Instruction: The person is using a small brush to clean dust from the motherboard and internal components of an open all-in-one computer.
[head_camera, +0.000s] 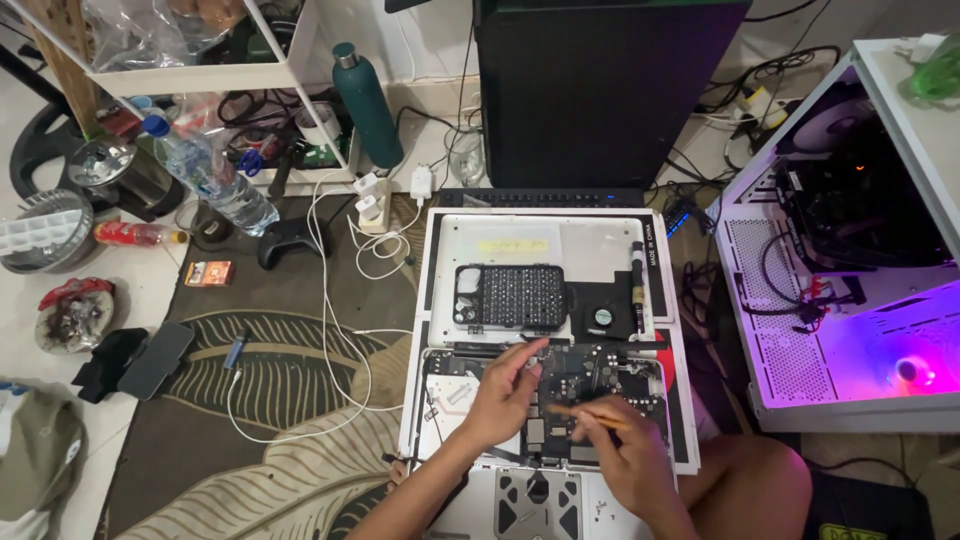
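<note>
Over the opened laptop (545, 400), the right hand (625, 455) pinches a thin orange tool (590, 417); the left hand (505, 390) hovers with fingers loosely curled, apparently holding nothing.

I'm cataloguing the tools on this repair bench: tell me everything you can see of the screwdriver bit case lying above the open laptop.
The bit case is a dark, flat, rounded-corner rectangle lying open-faced on the white panel. Its main field holds dense rows of small metallic bits; a narrow strip at its left end holds a few larger round pieces. It looks like plastic. It sits just above the opened laptop, beside a small black fan. The left hand is below it, not touching.
</note>
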